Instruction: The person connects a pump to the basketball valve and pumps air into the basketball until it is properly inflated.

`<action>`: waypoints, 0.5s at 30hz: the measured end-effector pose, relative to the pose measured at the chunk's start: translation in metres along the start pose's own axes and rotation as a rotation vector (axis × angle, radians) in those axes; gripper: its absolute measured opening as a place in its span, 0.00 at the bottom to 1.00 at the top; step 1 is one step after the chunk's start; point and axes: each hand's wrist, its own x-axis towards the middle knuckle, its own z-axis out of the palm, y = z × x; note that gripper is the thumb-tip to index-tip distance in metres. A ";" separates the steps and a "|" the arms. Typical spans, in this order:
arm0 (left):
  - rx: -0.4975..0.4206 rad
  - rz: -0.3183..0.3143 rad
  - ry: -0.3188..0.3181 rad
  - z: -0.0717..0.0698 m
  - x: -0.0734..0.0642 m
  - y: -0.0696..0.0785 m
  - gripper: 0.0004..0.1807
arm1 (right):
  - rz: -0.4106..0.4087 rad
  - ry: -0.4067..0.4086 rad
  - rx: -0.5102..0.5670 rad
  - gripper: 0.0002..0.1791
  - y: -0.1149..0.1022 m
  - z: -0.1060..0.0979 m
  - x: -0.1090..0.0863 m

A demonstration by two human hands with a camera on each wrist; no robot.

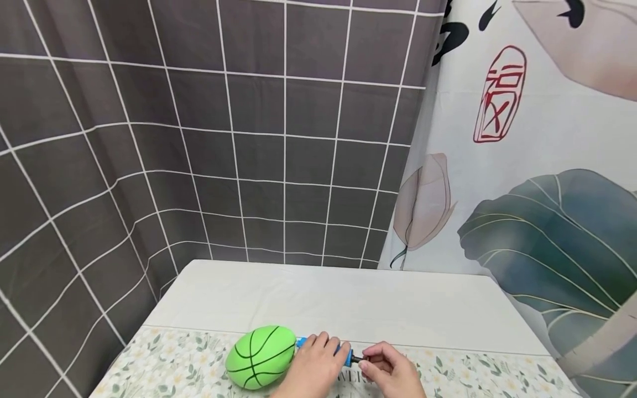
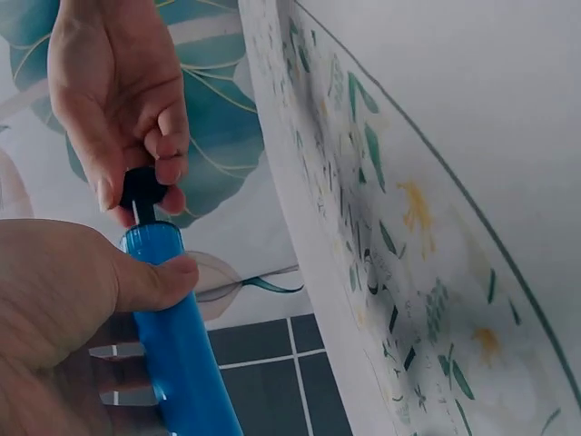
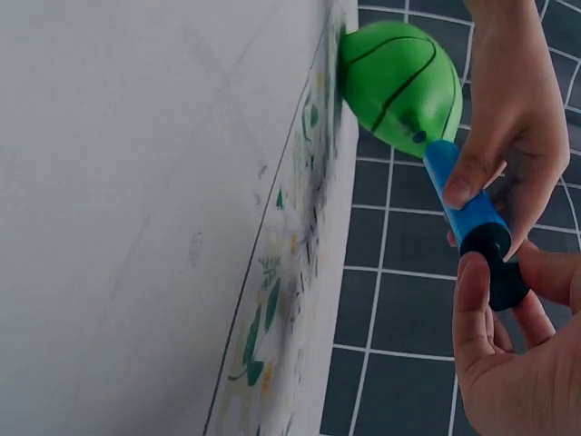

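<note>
A green ball [image 1: 261, 357] with black basketball lines rests at the table's near side, in the head view left of both hands. The tip of a blue hand pump [image 2: 179, 336] meets the ball in the right wrist view. Around the pump's barrel my left hand [image 1: 316, 365] curls its fingers, thumb along the side. My right hand [image 1: 390, 371] pinches the pump's black handle [image 3: 507, 284] between thumb and fingers. Only a short length of rod shows between handle and barrel. Whether a needle sits inside the ball is hidden.
The white table [image 1: 318, 298] carries a floral-printed cloth strip [image 1: 473, 367] along its near part. A dark grid-patterned curtain [image 1: 259, 155] hangs behind and to the left. On the right hangs a white curtain [image 1: 448, 232] with leaf prints.
</note>
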 end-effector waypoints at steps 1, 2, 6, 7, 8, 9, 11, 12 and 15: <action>-0.010 -0.001 0.001 0.001 -0.001 -0.001 0.19 | 0.002 -0.013 0.005 0.22 0.001 0.000 0.001; -0.029 -0.004 -0.006 0.001 -0.001 -0.001 0.19 | 0.006 -0.026 0.010 0.23 0.002 -0.001 0.001; -0.110 -0.034 -0.058 0.002 -0.002 -0.005 0.22 | 0.033 -0.048 0.035 0.26 0.004 -0.012 0.001; -0.117 -0.043 -0.065 0.002 -0.002 -0.006 0.22 | 0.039 -0.044 0.038 0.26 0.004 -0.016 0.001; -0.117 -0.051 -0.068 0.002 -0.002 -0.006 0.23 | 0.047 -0.039 0.039 0.26 0.004 -0.021 0.000; -0.115 -0.059 -0.071 0.001 -0.002 -0.007 0.23 | 0.055 -0.030 0.039 0.26 0.005 -0.026 -0.001; -0.105 -0.072 -0.082 -0.001 -0.001 -0.008 0.23 | 0.077 0.003 0.038 0.26 0.005 -0.035 -0.002; -0.098 -0.077 -0.086 -0.001 -0.001 -0.008 0.23 | 0.090 0.021 0.034 0.26 0.005 -0.040 -0.004; -0.101 -0.095 -0.114 -0.003 0.001 -0.009 0.23 | 0.123 0.082 0.022 0.26 0.005 -0.052 -0.008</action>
